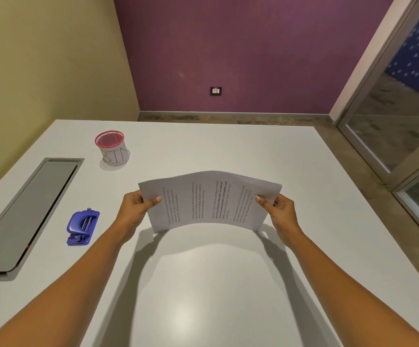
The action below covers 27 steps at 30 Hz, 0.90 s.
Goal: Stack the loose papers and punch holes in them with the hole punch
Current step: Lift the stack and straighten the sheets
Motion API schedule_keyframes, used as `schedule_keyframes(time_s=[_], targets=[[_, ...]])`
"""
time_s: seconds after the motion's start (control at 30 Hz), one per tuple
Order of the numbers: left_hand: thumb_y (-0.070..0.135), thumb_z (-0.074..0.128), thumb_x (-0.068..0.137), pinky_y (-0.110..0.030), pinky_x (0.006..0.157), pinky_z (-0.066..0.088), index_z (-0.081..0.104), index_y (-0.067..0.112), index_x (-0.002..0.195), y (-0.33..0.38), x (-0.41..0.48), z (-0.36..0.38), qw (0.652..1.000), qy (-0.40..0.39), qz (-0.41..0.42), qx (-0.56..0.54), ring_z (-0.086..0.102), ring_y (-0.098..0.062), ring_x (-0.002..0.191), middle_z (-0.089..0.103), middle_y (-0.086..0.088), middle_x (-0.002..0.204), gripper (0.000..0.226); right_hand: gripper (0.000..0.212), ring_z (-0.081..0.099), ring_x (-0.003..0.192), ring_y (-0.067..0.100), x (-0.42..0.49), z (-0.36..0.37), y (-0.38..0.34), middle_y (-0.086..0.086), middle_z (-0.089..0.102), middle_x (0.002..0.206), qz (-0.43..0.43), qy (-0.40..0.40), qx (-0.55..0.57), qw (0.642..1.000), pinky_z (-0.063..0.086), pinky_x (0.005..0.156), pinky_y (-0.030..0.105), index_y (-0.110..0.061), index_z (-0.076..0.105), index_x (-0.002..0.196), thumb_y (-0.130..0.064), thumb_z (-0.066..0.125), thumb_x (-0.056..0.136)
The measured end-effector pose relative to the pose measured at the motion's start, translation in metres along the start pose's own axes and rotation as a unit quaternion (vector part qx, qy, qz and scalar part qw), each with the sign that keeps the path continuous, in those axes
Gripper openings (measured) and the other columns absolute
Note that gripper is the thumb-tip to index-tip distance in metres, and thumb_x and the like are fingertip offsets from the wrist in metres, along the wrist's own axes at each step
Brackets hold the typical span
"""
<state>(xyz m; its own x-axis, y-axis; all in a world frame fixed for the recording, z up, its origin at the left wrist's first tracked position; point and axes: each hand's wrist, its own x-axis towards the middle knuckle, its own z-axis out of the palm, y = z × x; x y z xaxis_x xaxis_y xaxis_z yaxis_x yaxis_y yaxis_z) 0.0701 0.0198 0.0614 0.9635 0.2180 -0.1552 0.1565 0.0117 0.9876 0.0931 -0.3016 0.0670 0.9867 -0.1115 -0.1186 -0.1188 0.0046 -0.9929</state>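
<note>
A stack of printed white papers (209,200) is held above the white table (216,284), bowed upward in the middle, text running sideways. My left hand (134,209) grips the stack's left edge, thumb on top. My right hand (282,211) grips its right edge the same way. The blue hole punch (83,227) lies on the table to the left of my left forearm, untouched.
A red-rimmed mesh cup (112,150) wrapped in paper marked "BIN" stands at the back left. A grey recessed cable flap (25,214) runs along the table's left side. The table's right edge drops to the floor beside a glass door (403,121).
</note>
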Motion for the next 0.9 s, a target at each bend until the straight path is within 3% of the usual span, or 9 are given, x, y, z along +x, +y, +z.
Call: schedule_keyframes(time_s=[0.13, 0.3, 0.4, 0.53, 0.67, 0.73, 0.8, 0.87, 0.9], targets=[[0.003, 0.063, 0.082, -0.028, 0.079, 0.05, 0.068, 0.022, 0.085, 0.004, 0.001, 0.0, 1.0, -0.002, 0.012, 0.0, 0.065, -0.013, 0.083, 0.074, 0.017, 0.074, 0.02, 0.012, 0.065, 0.073, 0.003, 0.001, 0.0, -0.001, -0.008, 0.069, 0.083, 0.002, 0.009, 0.007, 1.0, 0.051, 0.056, 0.011, -0.026, 0.065, 0.084, -0.015, 0.068, 0.082], [0.005, 0.065, 0.081, -0.024, 0.075, 0.049, 0.067, 0.023, 0.09, 0.003, -0.001, 0.006, 0.999, -0.036, 0.001, 0.01, 0.065, -0.011, 0.087, 0.072, 0.012, 0.087, 0.02, 0.012, 0.064, 0.082, 0.013, 0.002, -0.002, 0.006, -0.005, 0.069, 0.088, 0.006, 0.002, -0.006, 1.0, 0.05, 0.068, 0.02, -0.022, 0.064, 0.087, -0.013, 0.068, 0.081], [0.01, 0.061, 0.085, -0.025, 0.074, 0.048, 0.065, 0.018, 0.097, 0.002, -0.001, 0.012, 0.999, -0.031, -0.004, 0.012, 0.063, -0.014, 0.087, 0.069, 0.006, 0.093, 0.015, 0.021, 0.062, 0.094, 0.022, 0.002, -0.003, 0.011, 0.004, 0.067, 0.1, 0.012, 0.017, -0.023, 1.0, 0.05, 0.081, 0.032, -0.014, 0.062, 0.101, -0.016, 0.069, 0.081], [0.01, 0.059, 0.087, -0.022, 0.066, 0.05, 0.066, 0.02, 0.093, 0.003, 0.0, 0.016, 1.0, -0.014, -0.012, 0.004, 0.068, -0.009, 0.078, 0.069, 0.007, 0.089, 0.013, 0.037, 0.055, 0.108, 0.019, 0.005, -0.006, 0.015, 0.005, 0.061, 0.118, 0.006, 0.061, -0.079, 0.995, 0.045, 0.086, 0.029, -0.013, 0.056, 0.117, -0.02, 0.068, 0.083], [0.008, 0.058, 0.087, -0.025, 0.062, 0.049, 0.066, 0.011, 0.1, 0.003, 0.001, 0.016, 1.0, 0.005, -0.016, 0.006, 0.067, -0.012, 0.074, 0.07, 0.004, 0.086, 0.015, 0.051, 0.045, 0.127, 0.019, 0.005, -0.006, 0.021, 0.005, 0.051, 0.135, 0.029, 0.115, -0.112, 0.987, 0.04, 0.104, 0.039, -0.011, 0.048, 0.129, -0.022, 0.068, 0.083], [0.005, 0.057, 0.087, -0.029, 0.064, 0.05, 0.064, 0.008, 0.101, 0.003, 0.0, 0.017, 1.0, 0.022, -0.017, -0.005, 0.065, -0.016, 0.075, 0.068, -0.001, 0.087, 0.016, 0.055, 0.045, 0.127, 0.021, 0.002, -0.003, 0.025, 0.008, 0.049, 0.136, 0.038, 0.124, -0.129, 0.983, 0.039, 0.104, 0.034, -0.01, 0.045, 0.131, -0.022, 0.068, 0.083], [0.003, 0.056, 0.088, -0.026, 0.055, 0.051, 0.063, 0.008, 0.1, 0.003, -0.002, 0.019, 0.999, 0.041, -0.017, -0.023, 0.066, -0.014, 0.065, 0.067, -0.005, 0.086, 0.015, 0.056, 0.047, 0.124, 0.023, -0.002, 0.002, 0.029, 0.01, 0.05, 0.134, 0.067, 0.113, -0.142, 0.981, 0.041, 0.103, 0.036, -0.008, 0.044, 0.131, -0.025, 0.067, 0.083], [0.003, 0.054, 0.089, -0.021, 0.044, 0.048, 0.061, 0.007, 0.104, 0.003, -0.005, 0.022, 0.997, 0.061, -0.022, -0.051, 0.066, -0.012, 0.059, 0.066, -0.005, 0.083, 0.017, 0.056, 0.052, 0.11, 0.024, -0.004, 0.009, 0.033, 0.008, 0.054, 0.122, 0.112, 0.083, -0.149, 0.979, 0.043, 0.095, 0.034, -0.007, 0.045, 0.131, -0.029, 0.066, 0.084], [0.003, 0.054, 0.089, -0.021, 0.046, 0.049, 0.059, 0.007, 0.107, 0.002, -0.006, 0.023, 0.995, 0.068, -0.027, -0.07, 0.066, -0.012, 0.062, 0.067, -0.004, 0.085, 0.019, 0.056, 0.052, 0.102, 0.023, -0.005, 0.013, 0.036, 0.007, 0.054, 0.114, 0.139, 0.061, -0.145, 0.978, 0.043, 0.091, 0.033, -0.006, 0.046, 0.13, -0.032, 0.065, 0.084]])
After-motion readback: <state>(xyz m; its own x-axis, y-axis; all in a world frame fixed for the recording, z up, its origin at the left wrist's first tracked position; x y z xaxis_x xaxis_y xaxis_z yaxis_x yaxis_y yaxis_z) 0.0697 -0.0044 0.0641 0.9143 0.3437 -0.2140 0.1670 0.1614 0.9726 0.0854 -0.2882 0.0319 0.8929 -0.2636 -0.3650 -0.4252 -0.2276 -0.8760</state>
